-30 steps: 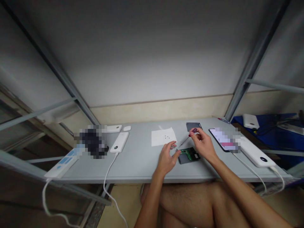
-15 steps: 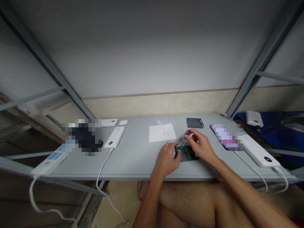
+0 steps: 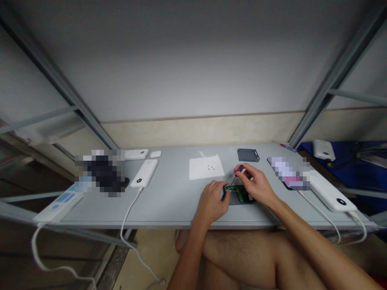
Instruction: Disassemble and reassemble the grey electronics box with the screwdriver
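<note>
Left hand (image 3: 212, 203): closed on the edge of a green circuit board (image 3: 240, 194).
Right hand (image 3: 253, 183): pinching a small screwdriver (image 3: 240, 168) above it.
Container: dark case (image 3: 234, 202) holding that board.

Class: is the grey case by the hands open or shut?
Open: the grey case shows its green circuit board uncovered; a grey cover lies apart.

Glossy green circuit board (image 3: 240, 194), smooth white plastic power bank (image 3: 144, 173), matt grey tabletop (image 3: 169, 205).
</note>
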Tool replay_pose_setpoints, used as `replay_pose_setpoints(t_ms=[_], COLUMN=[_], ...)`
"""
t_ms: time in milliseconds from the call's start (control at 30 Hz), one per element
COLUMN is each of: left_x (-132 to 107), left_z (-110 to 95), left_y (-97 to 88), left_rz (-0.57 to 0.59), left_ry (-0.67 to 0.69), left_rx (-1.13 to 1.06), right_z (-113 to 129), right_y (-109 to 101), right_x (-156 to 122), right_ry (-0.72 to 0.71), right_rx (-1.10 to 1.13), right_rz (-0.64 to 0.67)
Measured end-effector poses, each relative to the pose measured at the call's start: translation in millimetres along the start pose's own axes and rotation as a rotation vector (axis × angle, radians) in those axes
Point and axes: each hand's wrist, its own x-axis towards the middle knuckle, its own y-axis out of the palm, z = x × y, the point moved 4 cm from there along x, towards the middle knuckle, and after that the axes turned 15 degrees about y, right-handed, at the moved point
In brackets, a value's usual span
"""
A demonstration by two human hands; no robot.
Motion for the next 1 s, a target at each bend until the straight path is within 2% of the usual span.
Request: replay_pose_setpoints(t_ms=[100,267,367,433,500,567,667,733,800,1000], left_x=[1.2,3.1,3.8,4.0,4.0,4.0,4.0,4.1,4.2,3.8], left_z=[-1.7,-7.1,-10.7,-12.1,-12.7,-12.6,-12.1,-11.6,-11.1,-8.0], left_y=[0.3,-0.3,-0.5,-0.1,0.4,0.9,1.8,2.4,3.1,5.9], left_rz=[0.003,-0.006,0.005,0.018,0.023,0.023,0.041,0.061,0.078,0.071], left_ry=[0.010,0.024,0.048,0.059,0.065,0.068,0.062,0.052,0.045,0.037], left_rx=[0.029,0.100,0.134,0.155,0.167,0.171,0.180,0.190,0.197,0.177], right_z=[5.1,19.0,20.2,18.9,17.7,18.9,23.7,28.2,33.8,45.4], right_y=[1.9,7.9,4.7,-1.0,-7.7,-12.3,-16.5,-18.1,-18.8,-16.9], right_x=[1.2,1.7,7.1,14.9,25.5,36.3,49.0,54.7,58.7,70.5], right_ry=[-0.021,-0.122,-0.130,-0.129,-0.121,-0.134,-0.143,-0.140,-0.149,-0.154], right_rx=[0.004,-0.246,-0.312,-0.302,-0.252,-0.181,-0.189,-0.218,-0.250,-0.436], right_rz=[0.008,-0.066,-0.113,-0.092,-0.006,0.157,0.372,0.461,0.509,0.509])
